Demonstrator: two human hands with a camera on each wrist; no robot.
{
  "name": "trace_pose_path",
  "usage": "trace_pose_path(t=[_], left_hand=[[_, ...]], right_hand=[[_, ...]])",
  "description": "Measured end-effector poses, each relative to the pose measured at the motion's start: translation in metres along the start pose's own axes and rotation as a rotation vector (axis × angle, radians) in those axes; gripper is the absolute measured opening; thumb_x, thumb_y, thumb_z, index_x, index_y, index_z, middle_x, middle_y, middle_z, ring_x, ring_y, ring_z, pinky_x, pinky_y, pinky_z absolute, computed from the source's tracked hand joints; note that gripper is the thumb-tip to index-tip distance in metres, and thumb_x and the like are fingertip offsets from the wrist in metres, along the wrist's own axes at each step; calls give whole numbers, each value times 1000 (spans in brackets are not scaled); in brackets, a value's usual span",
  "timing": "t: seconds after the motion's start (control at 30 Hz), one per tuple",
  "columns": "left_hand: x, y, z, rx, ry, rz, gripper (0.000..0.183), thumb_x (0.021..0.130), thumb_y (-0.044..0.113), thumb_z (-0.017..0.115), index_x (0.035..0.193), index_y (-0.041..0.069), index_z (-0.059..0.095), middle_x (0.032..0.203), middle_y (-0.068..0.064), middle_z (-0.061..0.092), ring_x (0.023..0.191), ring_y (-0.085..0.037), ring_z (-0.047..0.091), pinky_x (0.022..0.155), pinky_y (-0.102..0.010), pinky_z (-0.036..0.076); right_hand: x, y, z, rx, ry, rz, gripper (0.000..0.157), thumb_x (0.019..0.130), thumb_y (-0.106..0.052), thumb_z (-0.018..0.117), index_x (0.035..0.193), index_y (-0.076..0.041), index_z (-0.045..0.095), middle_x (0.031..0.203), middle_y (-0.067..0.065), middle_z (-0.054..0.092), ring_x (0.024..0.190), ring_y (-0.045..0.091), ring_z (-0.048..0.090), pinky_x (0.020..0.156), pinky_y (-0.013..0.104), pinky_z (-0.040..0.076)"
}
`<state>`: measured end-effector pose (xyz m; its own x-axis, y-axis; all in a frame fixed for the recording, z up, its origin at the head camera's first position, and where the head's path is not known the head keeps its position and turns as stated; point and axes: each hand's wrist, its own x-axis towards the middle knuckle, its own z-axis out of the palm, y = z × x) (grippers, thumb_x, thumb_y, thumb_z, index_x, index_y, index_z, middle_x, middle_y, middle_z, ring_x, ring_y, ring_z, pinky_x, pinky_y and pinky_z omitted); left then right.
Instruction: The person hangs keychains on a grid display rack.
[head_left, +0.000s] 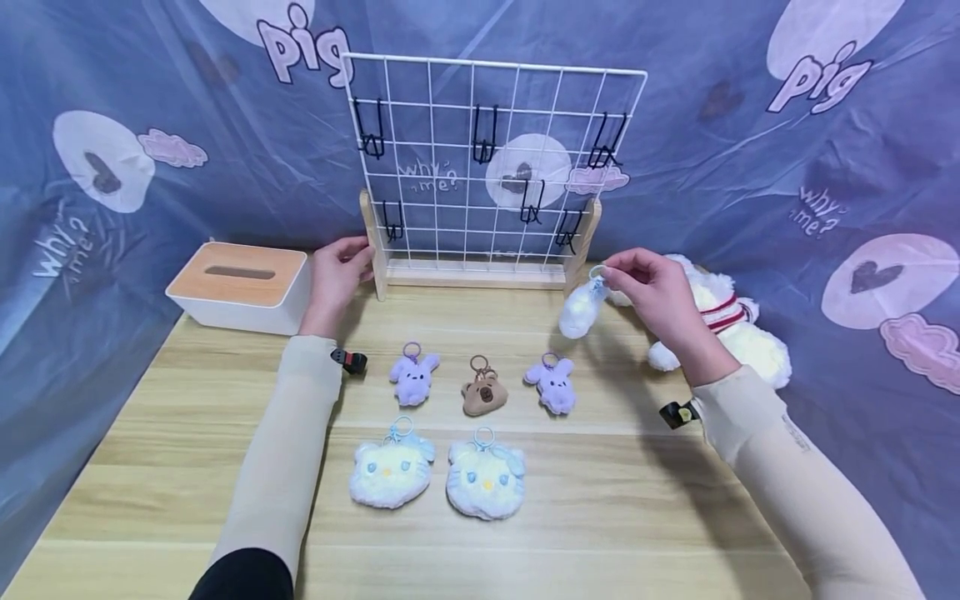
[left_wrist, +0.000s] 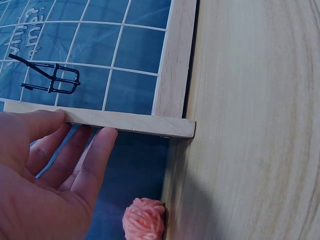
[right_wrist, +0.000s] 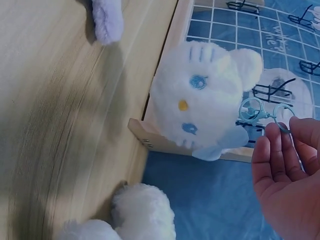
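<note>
My left hand (head_left: pixel 339 271) is at the left wooden post (left_wrist: pixel 131 121) of a white wire grid rack (head_left: pixel 480 62), fingertips touching it. My right hand (head_left: pixel 654 287) pinches the light-blue ring (right_wrist: pixel 283 118) of a white plush cat keychain (right_wrist: pixel 202 95), which hangs in the air in front of the rack's right post. Its blue eyes and yellow nose show in the right wrist view. On the table lie two purple plush keychains (head_left: pixel 413 382), a brown bear-like keychain (head_left: pixel 484 395) and two more white cat keychains (head_left: pixel 392 475).
Several black hooks (head_left: pixel 484 146) hang on the grid. A white tissue box (head_left: pixel 240 287) with a wooden lid stands at the left. White plush toys (head_left: pixel 750 346) are at the right. A pink yarn ball (left_wrist: pixel 144 219) is near the left hand. Patterned blue cloth (head_left: pixel 712 167) hangs behind.
</note>
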<state>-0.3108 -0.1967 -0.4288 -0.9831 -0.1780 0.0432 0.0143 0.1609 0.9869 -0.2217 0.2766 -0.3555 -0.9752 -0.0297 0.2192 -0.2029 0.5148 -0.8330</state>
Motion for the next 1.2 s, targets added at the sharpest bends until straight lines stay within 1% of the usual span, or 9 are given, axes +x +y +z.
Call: trace_pose_path(t=[0.23, 0.47, 0.6, 0.67, 0.77, 0.9, 1.0, 1.07, 1.2], left_hand=[[-1, 0, 0, -2, -2, 14, 36, 111, 12, 71, 143, -2, 72, 113, -2, 72, 92, -10, 75, 91, -25, 72], [-2, -1, 1, 0, -1, 9, 36, 111, 13, 71, 144, -2, 72, 114, -2, 72, 94, -8, 73, 94, -28, 73], [-1, 1, 0, 1, 0, 11, 36, 111, 13, 71, 143, -2, 72, 119, -8, 73, 94, -10, 74, 93, -28, 73], [-2, 2, 0, 6, -1, 8, 36, 111, 13, 71, 144, -2, 72, 124, -14, 74, 94, -11, 75, 94, -29, 73], [-3, 1, 0, 15, 0, 12, 36, 111, 13, 71, 144, -2, 72, 126, -16, 74, 95, -12, 75, 96, -31, 73], [-2, 0, 1, 18, 5, 25, 35, 111, 14, 71, 143, -2, 73, 118, -8, 73, 94, -11, 75, 96, -33, 73], [-2, -1, 2, 16, 6, 29, 35, 111, 14, 72, 142, -2, 73, 117, -8, 74, 93, -11, 75, 97, -34, 73], [-2, -1, 2, 13, 9, 29, 35, 110, 14, 72, 142, -2, 73, 118, -10, 74, 92, -11, 75, 97, -35, 73], [-3, -1, 2, 14, 13, 28, 35, 110, 14, 72, 141, -2, 73, 120, -13, 74, 91, -9, 74, 93, -30, 73]], right_hand=[[12, 7, 7, 23, 13, 9, 27, 108, -18, 76, 122, 5, 76, 89, -22, 72, 86, -3, 67, 73, 11, 57], [23, 5, 16, 21, -5, 7, 26, 109, -17, 76, 123, 5, 77, 94, -17, 75, 88, -3, 69, 78, 8, 58], [30, 4, 20, -4, -5, 16, 26, 109, -20, 76, 123, 2, 77, 96, -11, 78, 87, -3, 68, 77, 8, 57], [33, 5, 22, -1, -2, 19, 27, 109, -20, 75, 123, 3, 78, 96, -10, 77, 87, -3, 68, 77, 8, 58], [38, 7, 25, -1, 8, 21, 27, 109, -20, 75, 123, 3, 78, 95, -10, 77, 87, -2, 69, 77, 8, 57], [44, 10, 30, -22, 37, 32, 25, 109, -19, 75, 121, 2, 79, 95, -4, 77, 86, 1, 69, 75, 8, 56], [48, 13, 34, -49, 64, 50, 23, 108, -18, 75, 120, 2, 80, 90, -7, 75, 82, -1, 66, 73, 9, 53], [51, 14, 37, -60, 84, 63, 23, 108, -18, 75, 120, 1, 81, 86, -14, 73, 79, -4, 64, 72, 9, 53], [55, 15, 42, -68, 130, 89, 21, 108, -19, 75, 117, -2, 82, 80, -23, 68, 77, -7, 63, 72, 10, 52]])
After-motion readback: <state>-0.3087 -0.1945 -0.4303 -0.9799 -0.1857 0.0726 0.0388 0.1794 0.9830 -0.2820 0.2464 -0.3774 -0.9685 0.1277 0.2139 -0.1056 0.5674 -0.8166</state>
